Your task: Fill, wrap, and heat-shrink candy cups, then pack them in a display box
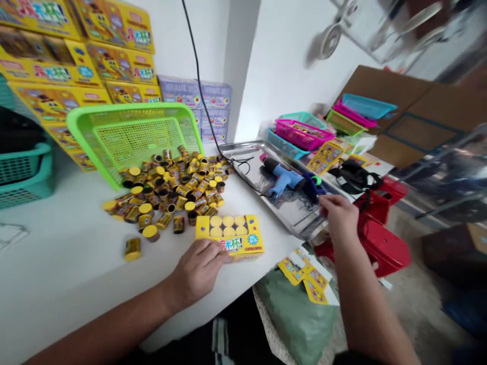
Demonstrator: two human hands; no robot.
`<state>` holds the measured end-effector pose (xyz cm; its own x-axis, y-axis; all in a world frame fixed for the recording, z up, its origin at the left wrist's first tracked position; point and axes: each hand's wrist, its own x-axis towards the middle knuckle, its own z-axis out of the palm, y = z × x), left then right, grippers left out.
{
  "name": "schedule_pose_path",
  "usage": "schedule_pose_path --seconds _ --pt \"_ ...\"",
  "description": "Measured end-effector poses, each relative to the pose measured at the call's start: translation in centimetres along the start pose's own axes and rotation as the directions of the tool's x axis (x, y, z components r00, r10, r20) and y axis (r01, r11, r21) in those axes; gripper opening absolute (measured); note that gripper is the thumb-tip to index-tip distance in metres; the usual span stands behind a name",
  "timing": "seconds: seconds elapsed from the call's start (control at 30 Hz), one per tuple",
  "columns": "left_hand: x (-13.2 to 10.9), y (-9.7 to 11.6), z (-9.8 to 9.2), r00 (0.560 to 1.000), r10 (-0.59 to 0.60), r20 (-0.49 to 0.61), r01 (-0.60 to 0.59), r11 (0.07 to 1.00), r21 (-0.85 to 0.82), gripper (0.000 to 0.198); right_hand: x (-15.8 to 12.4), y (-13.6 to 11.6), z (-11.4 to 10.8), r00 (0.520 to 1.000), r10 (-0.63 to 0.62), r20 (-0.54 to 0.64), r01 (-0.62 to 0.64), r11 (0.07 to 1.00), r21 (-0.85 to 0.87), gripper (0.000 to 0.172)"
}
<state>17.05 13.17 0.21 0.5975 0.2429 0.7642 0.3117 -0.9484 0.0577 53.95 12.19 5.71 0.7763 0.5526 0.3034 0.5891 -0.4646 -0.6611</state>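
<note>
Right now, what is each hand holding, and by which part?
The left hand touches the yellow box at its near end, grip unclear; the right hand shows nothing held.

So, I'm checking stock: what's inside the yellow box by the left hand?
The yellow box shows six round yellow tops; whatever lies beneath them is covered.

Left hand (196, 268) hides yellow box (232, 238) corner; fan (329, 41) blurred.

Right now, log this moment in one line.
left hand: touching yellow cardboard box; right hand: at edge of steel tray; blue heat gun: on tray
</note>
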Motion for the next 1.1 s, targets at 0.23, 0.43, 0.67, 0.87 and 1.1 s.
schedule_pose_path --seconds 0.23,0.43,0.67,0.87,1.1 --pt "0.5 0.2 0.4 0.996 -0.077 -0.039 0.074 0.994 -0.075 0.018 -22.0 -5.3 2.8 0.932 -0.068 0.355 -0.252 0.58 0.775 0.018" --pt "0.4 0.3 0.3 0.999 -0.031 -0.009 0.03 0.999 -0.042 0.024 -23.4 -7.8 5.7 0.939 -0.006 0.344 -0.281 0.564 0.776 0.026" --pt "0.1 0.2 0.3 0.999 -0.037 0.013 0.037 0.998 -0.044 0.031 -23.8 -8.1 5.9 0.946 0.067 0.316 -0.297 0.563 0.771 0.036" --pt "0.3 0.5 0.8 0.972 -0.111 0.207 0.113 0.994 0.001 0.026 -23.8 -7.4 6.4 0.953 0.018 0.304 -0.265 0.538 0.8 0.041" --pt "4.2 1.1 0.7 0.898 -0.057 0.437 0.038 0.998 0.051 0.029 -23.2 -1.3 6.6 0.957 -0.089 0.277 -0.103 0.788 0.607 0.067"
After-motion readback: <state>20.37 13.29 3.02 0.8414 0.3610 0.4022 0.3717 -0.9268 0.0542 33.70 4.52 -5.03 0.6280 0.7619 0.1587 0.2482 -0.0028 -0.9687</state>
